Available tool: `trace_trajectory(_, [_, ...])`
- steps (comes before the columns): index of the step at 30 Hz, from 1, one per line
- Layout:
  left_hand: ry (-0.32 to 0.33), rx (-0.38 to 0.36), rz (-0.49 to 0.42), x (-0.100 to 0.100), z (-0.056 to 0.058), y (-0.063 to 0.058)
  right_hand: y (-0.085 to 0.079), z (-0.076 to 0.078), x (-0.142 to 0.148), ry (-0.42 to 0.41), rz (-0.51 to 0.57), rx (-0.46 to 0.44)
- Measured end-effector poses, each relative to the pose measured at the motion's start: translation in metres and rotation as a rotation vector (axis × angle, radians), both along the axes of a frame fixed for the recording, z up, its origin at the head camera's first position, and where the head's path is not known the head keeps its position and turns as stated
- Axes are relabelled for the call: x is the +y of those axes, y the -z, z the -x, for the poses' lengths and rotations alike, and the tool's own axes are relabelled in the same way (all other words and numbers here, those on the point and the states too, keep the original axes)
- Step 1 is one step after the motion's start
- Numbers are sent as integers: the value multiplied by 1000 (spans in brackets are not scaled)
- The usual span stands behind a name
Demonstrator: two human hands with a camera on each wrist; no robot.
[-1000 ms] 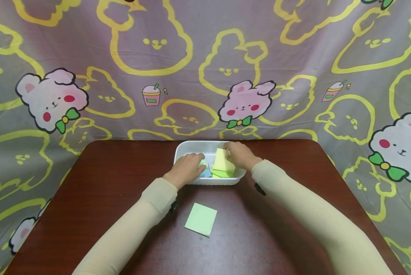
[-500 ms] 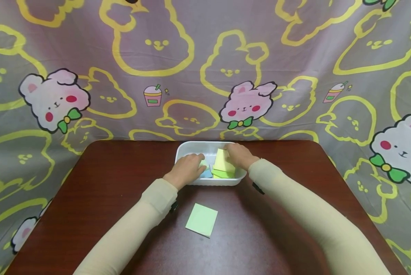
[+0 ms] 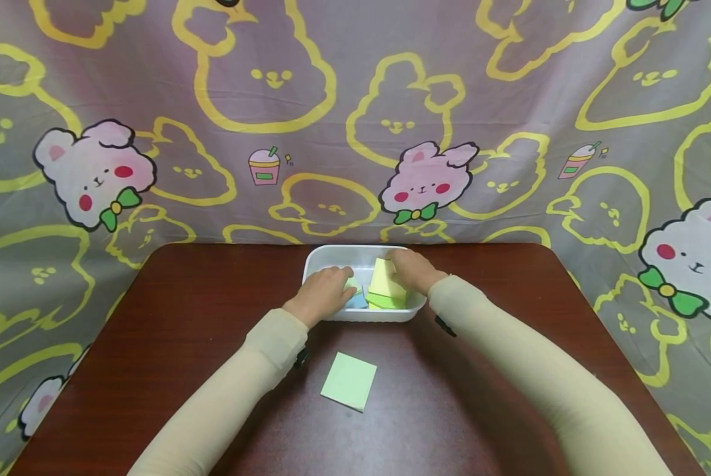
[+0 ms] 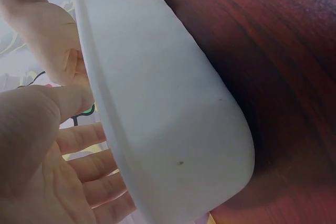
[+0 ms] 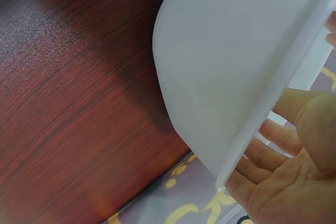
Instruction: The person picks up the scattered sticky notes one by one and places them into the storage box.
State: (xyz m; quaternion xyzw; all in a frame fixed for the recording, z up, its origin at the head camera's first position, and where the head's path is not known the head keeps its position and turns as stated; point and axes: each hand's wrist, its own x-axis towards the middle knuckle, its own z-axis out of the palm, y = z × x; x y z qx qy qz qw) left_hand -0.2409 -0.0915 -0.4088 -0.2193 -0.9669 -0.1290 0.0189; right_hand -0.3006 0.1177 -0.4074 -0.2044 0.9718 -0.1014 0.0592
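Observation:
A white plastic tray (image 3: 372, 316) sits at the back of the table with several sticky note pads in it. My left hand (image 3: 322, 294) reaches over its left side, thumb and fingers about a light green pad (image 3: 352, 283). A blue pad (image 3: 358, 301) shows just beside the thumb. On the right, my right hand (image 3: 416, 269) holds the edge of a tilted yellow sticky note pad (image 3: 383, 277), above a lime-green pad (image 3: 386, 302). In both wrist views the tray wall (image 4: 157, 103) hides the fingertips, and I cannot tell how firmly the left fingers close.
A single light green sticky note pad (image 3: 349, 381) lies on the dark red-brown table (image 3: 200, 344) in front of the tray. Behind the table hangs a patterned curtain (image 3: 331, 99), close to the tray's far rim. Both forearms span the table's front half.
The whole scene has shifted very slightly in the head view. The hands, the tray and the pads otherwise stay nearly as they were.

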Motion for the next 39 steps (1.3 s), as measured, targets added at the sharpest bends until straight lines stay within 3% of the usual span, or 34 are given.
trace_trajectory(20, [-3, -28, 20, -1, 6, 6, 7, 5, 0, -88, 7, 38])
trace_trajectory(32, [-2, -30, 28, -2, 7, 8, 21, 11, 1, -162, 5, 60])
trace_trajectory(39, [-13, -57, 32, -2, 8, 10, 21, 8, 0, -171, 1, 7])
